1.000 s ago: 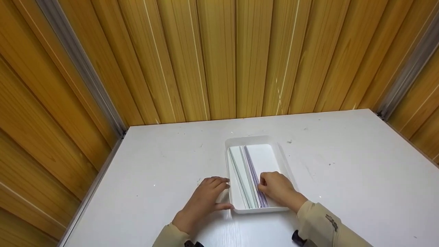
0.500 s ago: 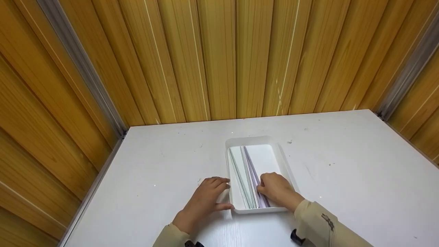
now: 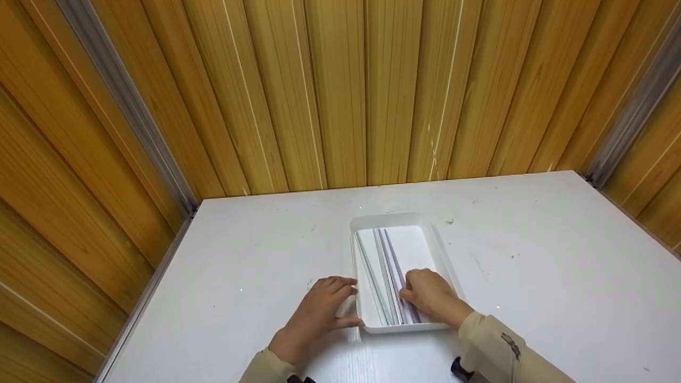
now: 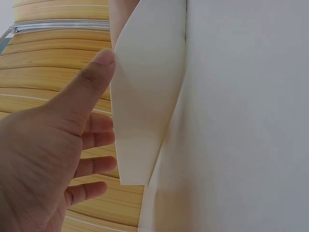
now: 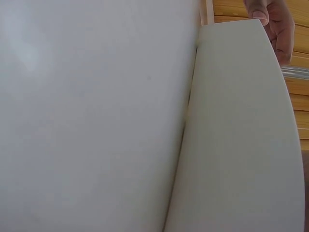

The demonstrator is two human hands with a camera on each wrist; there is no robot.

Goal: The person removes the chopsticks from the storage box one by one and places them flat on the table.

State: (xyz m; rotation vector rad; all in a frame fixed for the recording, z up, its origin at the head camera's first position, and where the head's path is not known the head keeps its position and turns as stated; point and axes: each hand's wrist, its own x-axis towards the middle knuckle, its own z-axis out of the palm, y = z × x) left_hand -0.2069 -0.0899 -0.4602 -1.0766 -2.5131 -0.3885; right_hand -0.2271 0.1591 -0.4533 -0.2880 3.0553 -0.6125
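A shallow white tray (image 3: 391, 330) holds several slim tapered sticks that look like chopsticks, in pale green (image 3: 373, 276), whitish grey (image 3: 384, 268) and purple. In the head view my right hand (image 3: 431, 292) reaches inside, fingers curled, and pinches the rightmost purple chopstick (image 3: 393, 258) near its thick end. The fingertips are partly hidden. My left hand (image 3: 319, 306) lies along the outer left wall, fingers spread and relaxed. Up close, the left wrist view has the thumb of the left hand (image 4: 43, 140) touching the tray wall (image 4: 145, 106). Mostly tray wall (image 5: 236, 125) fills the right wrist view.
The tray stands on a white table (image 3: 255, 255) with small marks on its surface. Behind the table rises a yellow wood-grain panel wall (image 3: 340, 96). Metal posts (image 3: 133, 101) edge the side panels.
Its near end first, then its far end, the rightmost purple chopstick has shifted right, away from the others, with my right hand on it. My left hand stays at the tray wall.
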